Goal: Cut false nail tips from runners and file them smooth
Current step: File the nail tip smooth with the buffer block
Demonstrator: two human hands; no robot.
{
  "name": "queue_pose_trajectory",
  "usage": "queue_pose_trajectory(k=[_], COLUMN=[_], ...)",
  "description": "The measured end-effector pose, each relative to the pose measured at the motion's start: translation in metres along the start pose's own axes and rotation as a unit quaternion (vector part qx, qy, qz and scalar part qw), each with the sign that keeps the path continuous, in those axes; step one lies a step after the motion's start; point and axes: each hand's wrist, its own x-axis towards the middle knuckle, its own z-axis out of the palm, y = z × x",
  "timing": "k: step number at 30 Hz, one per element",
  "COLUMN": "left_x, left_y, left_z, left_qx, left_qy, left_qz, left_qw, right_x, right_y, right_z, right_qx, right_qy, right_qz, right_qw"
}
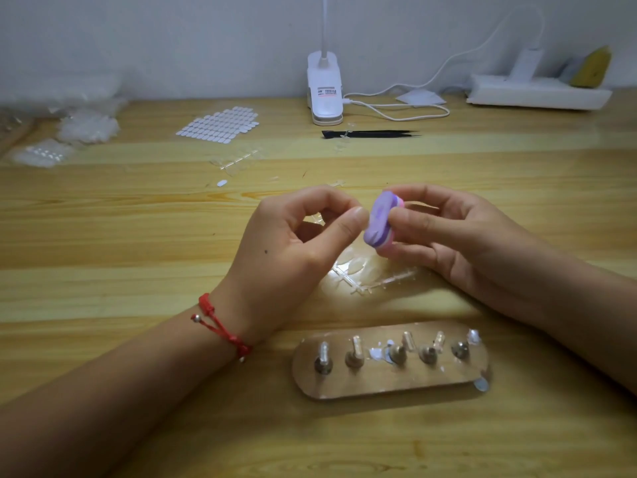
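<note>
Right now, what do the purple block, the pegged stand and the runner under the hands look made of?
Purple block: looks like foam, matte purple face over a pink layer, in the grip of the right hand. Pegged stand: probably clear glossy acrylic, wood grain showing through; pegs look like dull metal. Runner: clear glossy plastic, glinting.

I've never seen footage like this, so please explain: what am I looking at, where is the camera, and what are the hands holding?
No machine here: a person's two bare hands, filmed by one camera worn on the head, looking down. The right hand grips a purple buffer block. The left hand pinches something against it, likely a nail tip, too small to see. On the wooden table lie a clear runner of nail tips, a five-peg stand, black tweezers, a sheet of white tabs and a clip lamp.
</note>
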Motion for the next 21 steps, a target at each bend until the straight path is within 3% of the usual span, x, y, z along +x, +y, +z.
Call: queue_pose_trajectory(k=[5,8,13,17,21], left_x=[0.0007,0.0016,0.0017,0.0014,0.0024], left_y=[-0.0005,-0.0018,-0.002,-0.0025,-0.0028], left_z=[-0.0004,-0.0003,-0.0006,-0.0001,-0.0005], left_qx=[-0.007,-0.007,-0.005,-0.006,-0.01], left_qy=[0.01,-0.009,0.004,-0.006,0.011], left_qz=[-0.001,-0.011,-0.008,-0.012,-0.011], left_qw=[1.0,1.0,1.0,1.0,1.0], right_x=[-0.0022,-0.0011,-0.0023,0.0,-0.0027], right_y=[0.0006,0.0003,0.0005,-0.0002,0.0009], right_z=[0.0027,0.001,0.0043,0.0012,0.0045], right_qx=[-0.034,0.01,-0.021,0.037,-0.022], right_qy=[-0.026,0.02,0.001,0.048,-0.005], right_qz=[0.007,-0.005,0.002,-0.007,-0.003], right_qw=[0.999,1.0,1.0,0.998,1.0])
